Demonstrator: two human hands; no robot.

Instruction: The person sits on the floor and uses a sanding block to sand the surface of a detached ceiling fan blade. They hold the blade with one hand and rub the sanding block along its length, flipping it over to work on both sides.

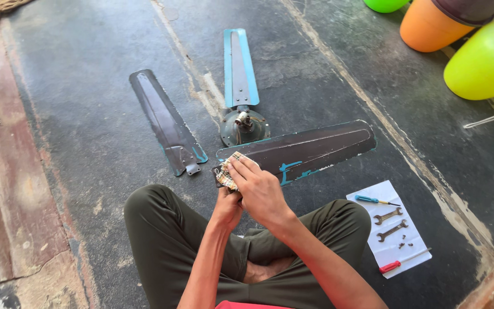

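I sit cross-legged on a dark floor. My right hand (261, 189) presses a checked cloth (226, 171) onto the near end of a dark fan blade (310, 150) with worn teal edges. Under it, my left hand (227, 207) grips the same end of that blade from below. Just beyond lies the fan motor hub (243, 126), with a second teal-edged blade (239, 67) joined to it and pointing away. A third blade (167, 121) lies loose on the floor to the left.
A white sheet (393, 228) at my right knee holds a blue screwdriver (375, 200), two spanners (390, 223), small screws and a red-handled screwdriver (401, 263). Orange (430, 26) and green plastic pots (484, 63) stand at the top right. A reddish strip runs along the left.
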